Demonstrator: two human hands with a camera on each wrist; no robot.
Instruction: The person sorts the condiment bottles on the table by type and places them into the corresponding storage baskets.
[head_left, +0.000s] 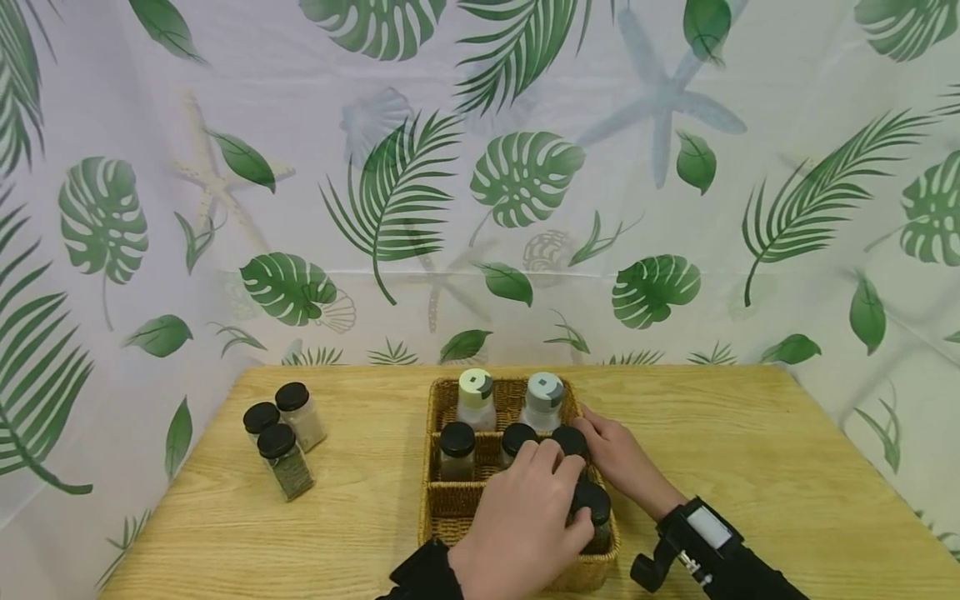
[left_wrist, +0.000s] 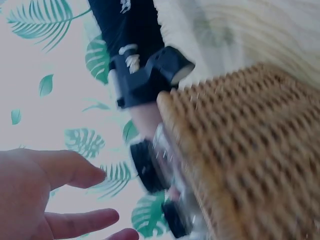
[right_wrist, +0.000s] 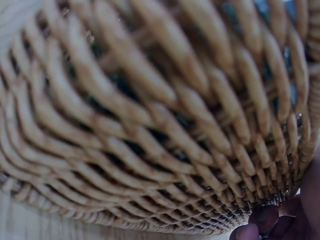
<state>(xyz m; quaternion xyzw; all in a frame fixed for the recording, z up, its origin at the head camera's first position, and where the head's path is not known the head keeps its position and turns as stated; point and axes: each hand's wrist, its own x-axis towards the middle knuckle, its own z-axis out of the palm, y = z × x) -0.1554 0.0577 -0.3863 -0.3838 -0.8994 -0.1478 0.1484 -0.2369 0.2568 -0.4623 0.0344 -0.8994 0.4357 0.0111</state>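
A wicker basket (head_left: 425, 500) with compartments stands on the table. My left hand (head_left: 525, 512) is over its front part, close to a black-lidded jar (head_left: 592, 504) in the front right. The left wrist view shows that hand (left_wrist: 55, 195) with fingers spread, apart from two black-lidded jars (left_wrist: 147, 165). My right hand (head_left: 618, 454) grips the basket's right side near the back; its fingertips (right_wrist: 265, 217) press the weave. Several black-lidded jars (head_left: 457, 454) fill the middle row. Behind them are a bottle with a pale yellow cap (head_left: 476, 400) and one with a grey cap (head_left: 543, 402).
Three black-lidded spice jars (head_left: 288, 462) stand grouped on the left of the wooden table (head_left: 360, 467). A leaf-patterned cloth (head_left: 525, 275) hangs behind the table and along both sides. A dark strap device (head_left: 697, 533) sits on my right wrist.
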